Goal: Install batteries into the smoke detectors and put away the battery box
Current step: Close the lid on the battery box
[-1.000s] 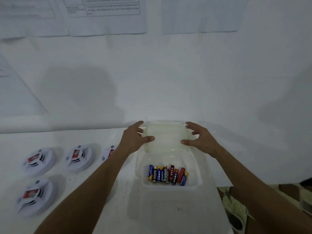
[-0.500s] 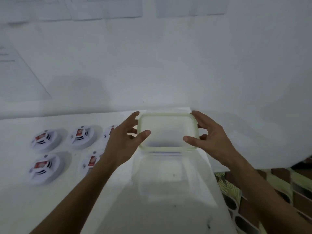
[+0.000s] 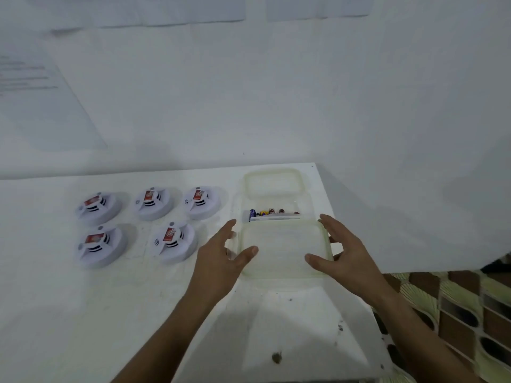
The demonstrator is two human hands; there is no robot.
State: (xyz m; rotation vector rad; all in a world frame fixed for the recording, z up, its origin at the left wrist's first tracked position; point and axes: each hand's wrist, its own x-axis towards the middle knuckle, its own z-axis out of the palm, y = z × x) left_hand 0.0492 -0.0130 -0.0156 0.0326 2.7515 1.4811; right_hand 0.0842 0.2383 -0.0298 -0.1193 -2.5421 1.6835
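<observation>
Both hands — left hand (image 3: pixel 221 258), right hand (image 3: pixel 344 255) — hold a lid (image 3: pixel 284 250) over the battery box (image 3: pixel 272 205).

Batteries (image 3: pixel 272 212): only top ends show, centre frame, bodies hidden behind lid (image 3: pixel 286 250). Wall papers (image 3: pixel 30 87), upper left: print blurred, cut by frame edge. Detector labels (image 3: pixel 169 234): illegible.

We see two bare forearms, no sleeves in view. Our left hand (image 3: pixel 221 258) and right hand (image 3: pixel 345 255) wear no gloves, rings or watch.
</observation>
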